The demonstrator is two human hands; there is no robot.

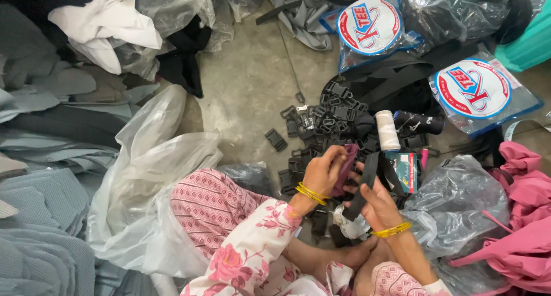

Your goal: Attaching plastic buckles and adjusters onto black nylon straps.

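Where buckles (pixel 321 127) crowd, hands (pixel 324 170) strap-bound (pixel 365 184).

The left hand (pixel 324 171) covers most of the maroon fabric piece (pixel 348 167), so its shape cannot be told. The black strap (pixel 366 184) passes behind the right hand (pixel 376 203). The pink cloth (pixel 525 215) is cut off by the right edge.

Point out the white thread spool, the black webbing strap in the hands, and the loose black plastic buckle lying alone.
White thread spool (pixel 387 130), head view, middle of its side.
Black webbing strap (pixel 364 181), head view, mid-length.
Black plastic buckle (pixel 276 140), head view, centre.
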